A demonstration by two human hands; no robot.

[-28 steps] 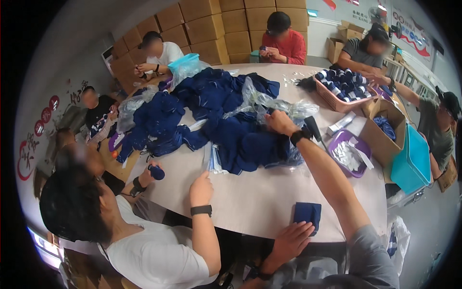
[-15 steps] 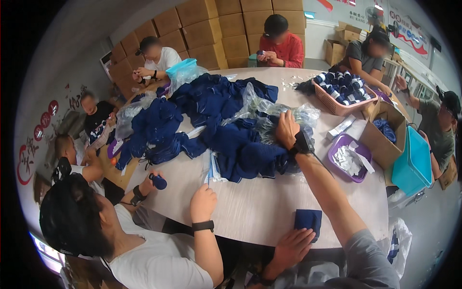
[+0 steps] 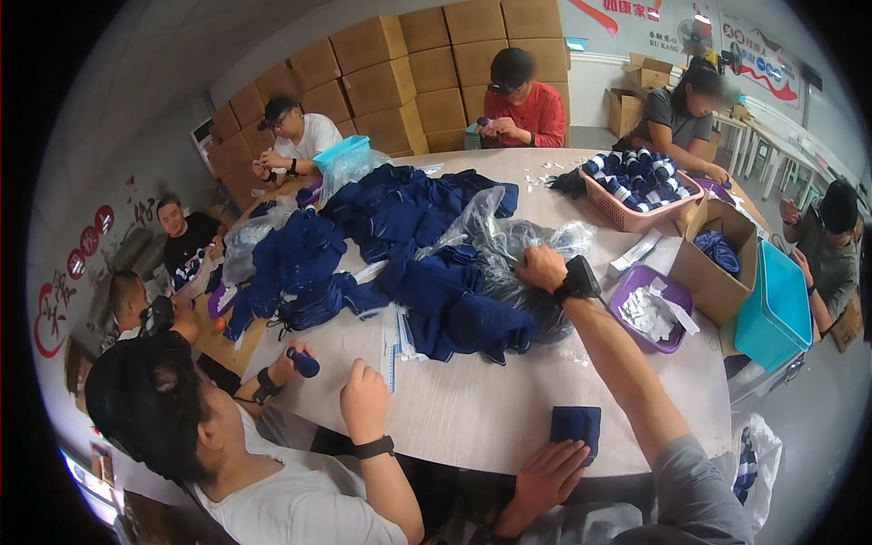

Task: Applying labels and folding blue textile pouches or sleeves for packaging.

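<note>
Near the table's front edge, my left hand (image 3: pixel 550 471) lies flat on a folded navy knit piece (image 3: pixel 577 430), fingers stretched out together. My right arm reaches across the table, a black band around its wrist. On a crumpled clear plastic bag (image 3: pixel 518 238), my right hand (image 3: pixel 542 269) has its fingers closed, gripping the film; the fingertips are partly hidden. Beside the bag, a heap of navy knit fabric (image 3: pixel 459 304) spreads to the left and back. Some of the fabric sits against the plastic.
Right of my arm stand a purple tray (image 3: pixel 683 340) of white paper slips, a cardboard box (image 3: pixel 740 241) and a turquoise bin (image 3: pixel 767 309). Behind them a pink basket (image 3: pixel 636 216) holds navy-and-white rolls. A co-worker's hand (image 3: pixel 365 400) is raised at left; several other people sit around the table.
My right hand has drawn slightly nearer and turned, and the plastic bag under it has shifted and spread. My left hand stays on the folded piece. The view has tilted a little.
</note>
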